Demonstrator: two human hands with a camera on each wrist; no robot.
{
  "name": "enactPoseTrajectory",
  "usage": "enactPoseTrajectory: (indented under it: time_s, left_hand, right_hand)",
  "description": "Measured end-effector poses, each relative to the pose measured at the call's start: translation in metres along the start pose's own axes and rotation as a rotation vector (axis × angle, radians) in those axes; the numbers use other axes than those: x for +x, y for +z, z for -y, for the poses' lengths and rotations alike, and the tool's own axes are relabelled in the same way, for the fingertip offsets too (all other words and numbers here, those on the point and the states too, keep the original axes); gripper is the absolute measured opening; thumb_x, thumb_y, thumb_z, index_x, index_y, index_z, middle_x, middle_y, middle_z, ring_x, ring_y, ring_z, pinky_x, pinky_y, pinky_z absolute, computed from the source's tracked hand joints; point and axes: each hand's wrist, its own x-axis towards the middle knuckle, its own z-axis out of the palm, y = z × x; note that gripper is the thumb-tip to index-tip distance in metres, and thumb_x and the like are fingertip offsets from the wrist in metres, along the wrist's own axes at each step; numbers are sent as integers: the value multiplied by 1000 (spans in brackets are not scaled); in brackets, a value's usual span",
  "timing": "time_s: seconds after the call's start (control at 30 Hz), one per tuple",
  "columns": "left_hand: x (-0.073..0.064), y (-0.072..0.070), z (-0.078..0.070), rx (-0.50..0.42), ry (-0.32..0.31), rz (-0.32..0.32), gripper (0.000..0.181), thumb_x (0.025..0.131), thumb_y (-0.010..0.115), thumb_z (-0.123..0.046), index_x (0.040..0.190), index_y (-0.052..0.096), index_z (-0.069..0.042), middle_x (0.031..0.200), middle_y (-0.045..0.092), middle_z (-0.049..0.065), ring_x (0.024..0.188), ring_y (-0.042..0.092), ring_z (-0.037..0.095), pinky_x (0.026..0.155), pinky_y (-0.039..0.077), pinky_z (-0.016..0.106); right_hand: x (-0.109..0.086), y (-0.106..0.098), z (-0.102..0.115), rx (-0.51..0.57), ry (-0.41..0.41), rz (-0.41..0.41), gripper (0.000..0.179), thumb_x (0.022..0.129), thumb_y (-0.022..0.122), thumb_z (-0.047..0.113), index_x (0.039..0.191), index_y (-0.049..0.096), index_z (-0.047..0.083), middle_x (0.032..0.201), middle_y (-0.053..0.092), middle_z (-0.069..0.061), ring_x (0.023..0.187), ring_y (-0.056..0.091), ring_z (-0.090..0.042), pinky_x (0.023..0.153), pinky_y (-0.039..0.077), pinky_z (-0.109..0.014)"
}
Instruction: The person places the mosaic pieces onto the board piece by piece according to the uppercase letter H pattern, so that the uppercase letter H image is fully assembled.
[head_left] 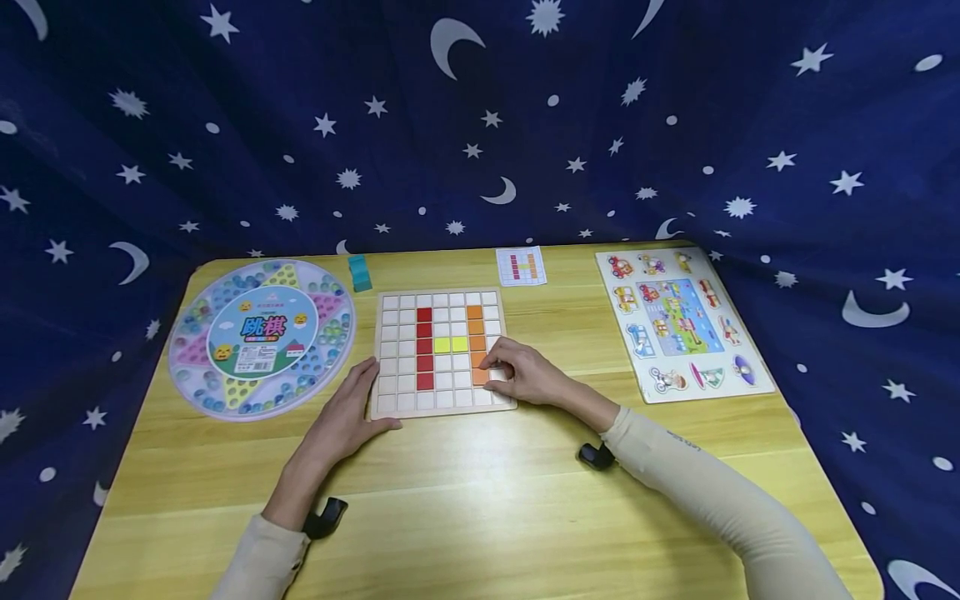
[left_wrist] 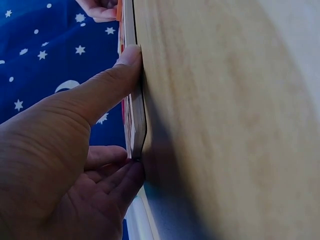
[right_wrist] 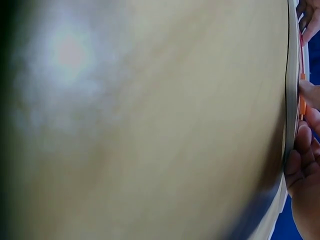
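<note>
A wooden grid board [head_left: 398,402] lies on the table with a red column [head_left: 425,344], two yellow squares [head_left: 451,344] and an orange column on it. My right hand [head_left: 528,373] is at the board's right side, thumb and fingers pinching the lowest orange block [head_left: 479,377]. In the right wrist view that orange block [right_wrist: 302,106] shows between thumb and finger. My left hand [head_left: 347,417] rests at the board's near left corner, fingers along the left side and thumb on the near edge. The left wrist view shows the thumb [left_wrist: 112,85] touching the board's edge [left_wrist: 138,112].
A round Chinese checkers box [head_left: 333,287] lies left of the board. Teal blocks [head_left: 360,273] and a pattern card [head_left: 522,267] are behind it. A picture puzzle board [head_left: 637,387] lies at the right. A star-patterned blue cloth [head_left: 420,167] hangs behind the table.
</note>
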Motion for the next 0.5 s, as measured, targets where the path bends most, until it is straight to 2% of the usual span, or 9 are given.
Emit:
enactPoseTrajectory:
  time_s: [0.5]
  left_hand:
    - [0, 0, 0, -7, -12, 5, 106, 76, 84, -37, 155, 22, -1, 159, 22, 17, 142, 32, 39, 112, 35, 54]
  right_hand:
    - [0, 0, -1, 7, 13, 10, 23, 84, 78, 17, 105, 70, 12, 91, 57, 1, 69, 47, -11, 61, 39, -19]
